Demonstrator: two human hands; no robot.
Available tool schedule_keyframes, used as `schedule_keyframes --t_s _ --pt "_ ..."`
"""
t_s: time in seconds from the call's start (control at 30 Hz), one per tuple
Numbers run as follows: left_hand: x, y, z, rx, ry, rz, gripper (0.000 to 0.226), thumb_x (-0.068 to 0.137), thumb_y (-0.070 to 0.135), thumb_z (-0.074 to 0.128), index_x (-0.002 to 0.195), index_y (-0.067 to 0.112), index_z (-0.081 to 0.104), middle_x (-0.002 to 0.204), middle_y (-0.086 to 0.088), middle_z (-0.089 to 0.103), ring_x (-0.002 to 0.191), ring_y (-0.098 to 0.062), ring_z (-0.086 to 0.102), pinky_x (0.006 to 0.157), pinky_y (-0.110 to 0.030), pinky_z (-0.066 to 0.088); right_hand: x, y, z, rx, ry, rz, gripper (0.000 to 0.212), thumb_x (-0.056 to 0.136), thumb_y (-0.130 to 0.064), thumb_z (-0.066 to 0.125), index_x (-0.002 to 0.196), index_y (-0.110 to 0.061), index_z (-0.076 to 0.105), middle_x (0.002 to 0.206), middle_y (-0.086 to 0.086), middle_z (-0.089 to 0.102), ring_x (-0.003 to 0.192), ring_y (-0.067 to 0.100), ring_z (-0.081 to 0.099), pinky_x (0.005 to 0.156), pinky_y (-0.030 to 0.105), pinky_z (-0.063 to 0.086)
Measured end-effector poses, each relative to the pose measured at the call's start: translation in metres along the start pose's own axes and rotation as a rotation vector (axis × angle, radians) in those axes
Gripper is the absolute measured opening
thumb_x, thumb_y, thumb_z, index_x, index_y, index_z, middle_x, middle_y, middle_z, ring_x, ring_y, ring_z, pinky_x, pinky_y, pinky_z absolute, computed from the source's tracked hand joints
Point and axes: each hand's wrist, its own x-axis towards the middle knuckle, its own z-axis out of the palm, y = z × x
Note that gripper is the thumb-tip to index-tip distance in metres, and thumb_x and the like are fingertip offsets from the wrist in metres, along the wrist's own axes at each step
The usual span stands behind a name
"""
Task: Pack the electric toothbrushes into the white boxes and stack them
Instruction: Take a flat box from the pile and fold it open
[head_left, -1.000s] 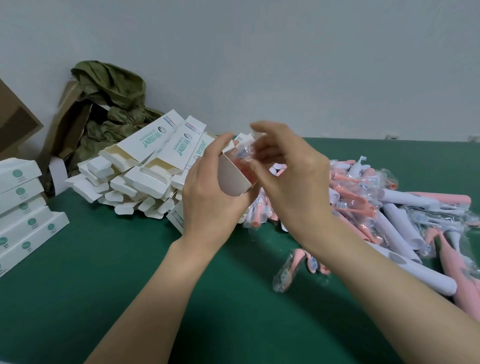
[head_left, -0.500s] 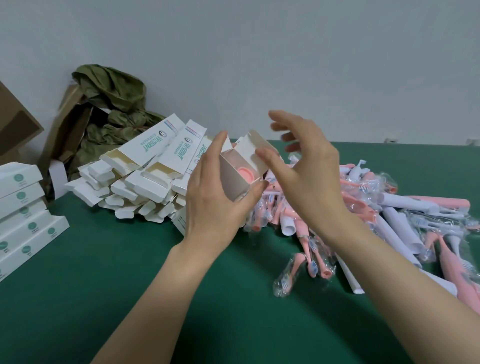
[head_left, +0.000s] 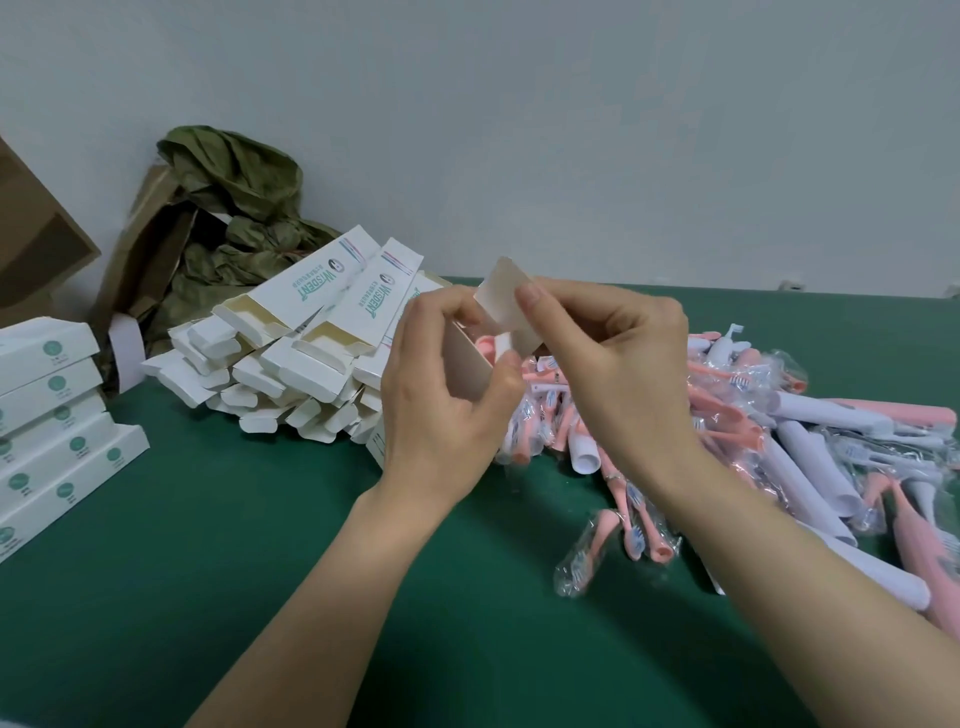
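My left hand (head_left: 441, 410) grips a white box (head_left: 470, 374) held up above the table, its open end facing me with a pink toothbrush (head_left: 485, 347) showing inside. My left thumb presses a small side flap inward. My right hand (head_left: 618, 374) pinches the box's long top flap (head_left: 506, 306) between thumb and fingers. A heap of pink and white toothbrushes (head_left: 779, 431) in clear wrappers lies to the right. Open empty white boxes (head_left: 291, 353) are piled behind my left hand. Closed boxes (head_left: 47, 415) are stacked at the left edge.
The green table (head_left: 234, 545) stretches in front of me. A crumpled olive-green bag (head_left: 234, 208) and brown cardboard (head_left: 36, 244) lean against the wall at the back left. Loose wrapped brush heads (head_left: 618, 535) lie near my right forearm.
My right hand let go of the toothbrush after it went into the box and now pinches the top flap. My left thumb moved onto the side flap.
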Motion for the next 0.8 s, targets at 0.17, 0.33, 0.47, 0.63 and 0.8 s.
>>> schedule_keyframes --t_s 0.17,0.33,0.47,0.63,0.8 --pt "0.007 -0.001 -0.004 -0.081 0.013 -0.06 0.018 0.083 0.029 0.048 0.098 0.03 0.039 0.087 0.017 0.048 0.079 0.0 0.047 0.071 -0.016 0.037 -0.017 0.002 0.019 -0.088 -0.172 -0.023 0.035 0.093 -0.026 0.046 0.118 -0.014 0.067 0.093 -0.007 0.073 0.08 -0.001 0.063 0.068 0.013 0.044" --pt "0.0 -0.021 -0.004 0.197 -0.245 -0.212 0.078 0.064 0.025 0.08 0.123 0.021 0.028 0.117 0.009 0.03 0.114 -0.008 0.03 0.097 -0.024 0.034 -0.009 0.016 0.012 -0.083 -0.025 0.019 0.032 0.091 -0.007 0.053 0.108 -0.029 0.07 0.078 -0.011 0.07 0.06 -0.003 0.048 0.057 0.012 0.038" --pt "-0.001 -0.032 -0.007 0.257 -0.234 -0.291 0.056 0.066 0.026 0.079 0.104 0.033 0.039 0.101 0.012 0.044 0.092 0.007 0.037 0.073 -0.007 0.034 -0.003 0.023 0.008 -0.13 0.021 0.02 0.039 0.093 -0.01 0.051 0.099 -0.046 0.064 0.087 0.001 0.067 0.055 0.014 0.043 0.052 0.027 0.038" --pt "-0.002 -0.032 -0.009 0.256 -0.194 -0.264 0.054 0.063 0.026 0.082 0.101 0.036 0.044 0.099 0.008 0.051 0.092 0.016 0.039 0.068 0.001 0.031 -0.002 0.029 0.005 -0.164 0.017 0.003 0.035 0.094 -0.012 0.05 0.106 -0.042 0.063 0.08 0.007 0.068 0.05 0.007 0.039 0.048 0.021 0.033" --pt "-0.002 -0.033 -0.009 0.246 -0.173 -0.256 0.052 0.063 0.026 0.083 0.099 0.036 0.047 0.099 0.005 0.054 0.092 0.011 0.041 0.067 -0.003 0.031 -0.005 0.03 0.007 -0.224 -0.01 -0.085 0.029 0.093 -0.004 0.051 0.113 -0.016 0.069 0.083 -0.026 0.067 0.061 -0.009 0.052 0.055 0.002 0.034"
